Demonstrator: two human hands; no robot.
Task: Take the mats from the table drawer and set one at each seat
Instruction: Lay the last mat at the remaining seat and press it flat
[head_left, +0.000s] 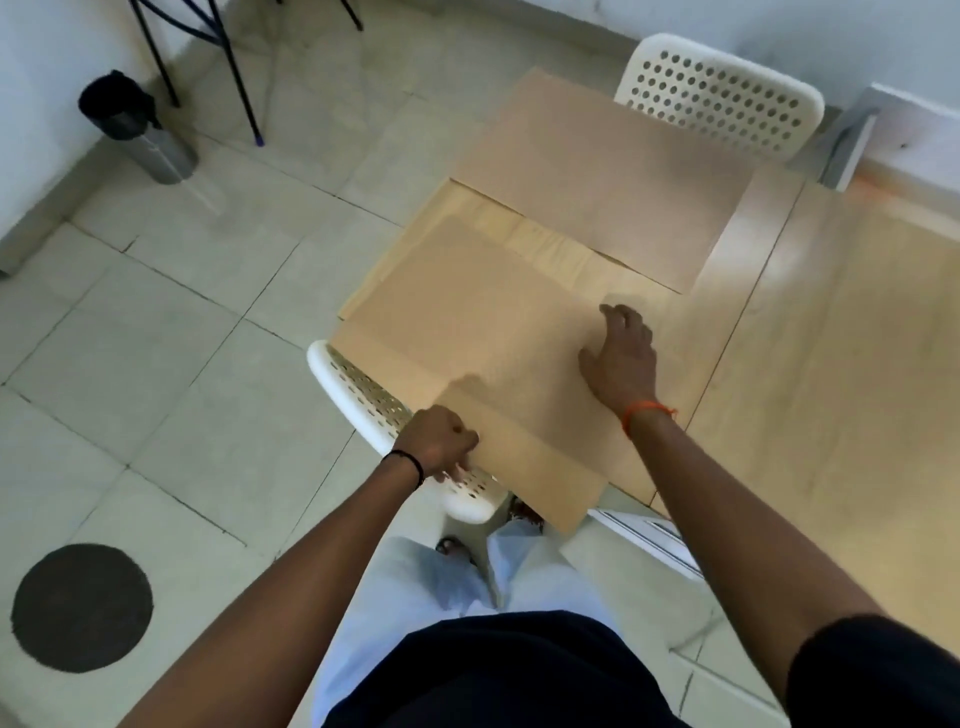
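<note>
A person stands at the near corner of a pale wooden table (831, 364). On that table, a flat tan rectangular mat (608, 176) lies at the far end, its far edge reaching past the table edge in front of a white perforated plastic chair (727, 98). A second tan rectangular mat (467, 322) lies nearer, overhanging the table's near-left edge above another white perforated chair (363, 400). The left hand (441, 441) pinches the near edge of this second mat, fingers curled round it. The right hand (621, 353) rests flat on the same mat near its right edge, fingers spread and relaxed. Whether more than one mat is stacked here cannot be told. Left of the table, on the tiled floor (156, 338), a dark grey cylindrical bin (137, 130) stands by the wall; its contents are not visible.
</note>
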